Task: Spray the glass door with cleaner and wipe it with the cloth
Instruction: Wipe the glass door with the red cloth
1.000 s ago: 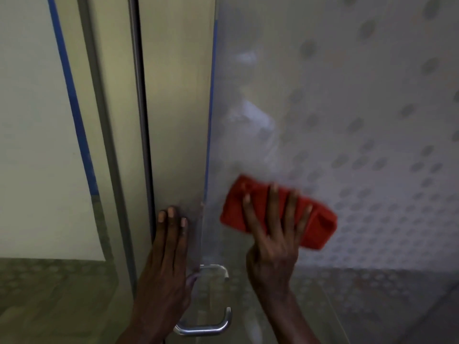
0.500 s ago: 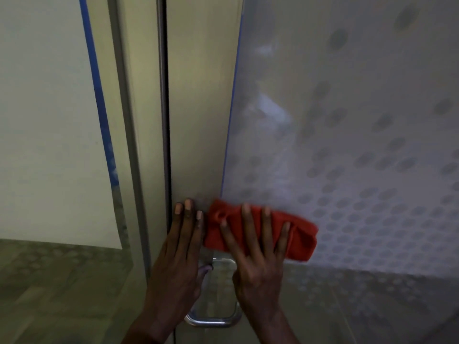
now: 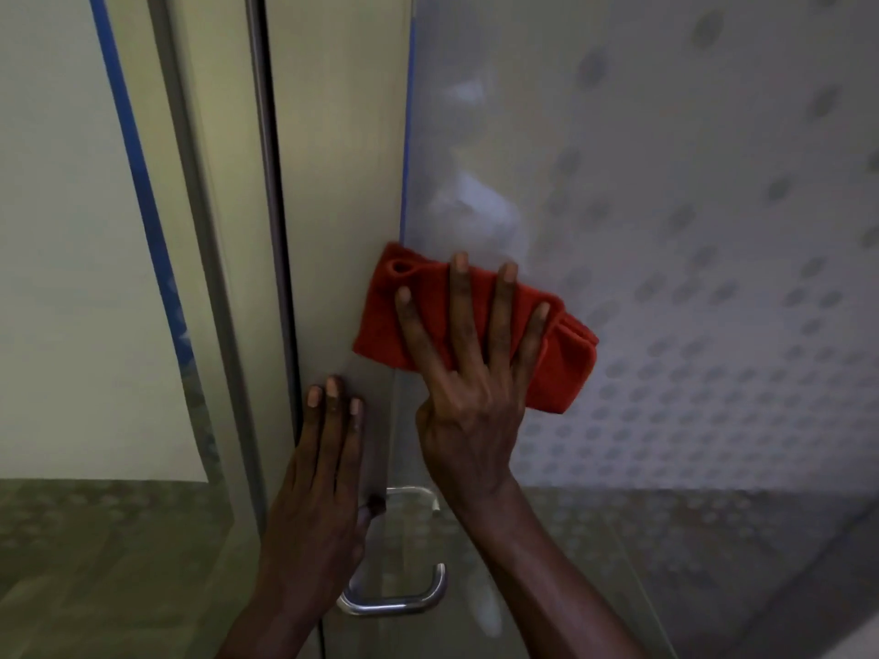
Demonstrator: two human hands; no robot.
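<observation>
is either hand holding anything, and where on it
Nothing gripped; the right hand presses the folded red cloth at its middle onto the glass door.

No words to read here.
The glass door (image 3: 666, 135) is showing only gray dots (image 3: 780, 188), and the red cloth (image 3: 380, 321) is showing no letters, numbers or label.

This looks to me like an office or public building rather than a home. Right in front of me is a glass door (image 3: 666, 192) covered in frosted film printed with rows of grey dots (image 3: 689, 293), with a brushed-metal pull handle (image 3: 395, 606) low down. Beside it, a slim metal frame (image 3: 190, 192) holds another pane edged by a blue strip (image 3: 135, 149), with a plain pale wall (image 3: 57, 278) behind it.
</observation>
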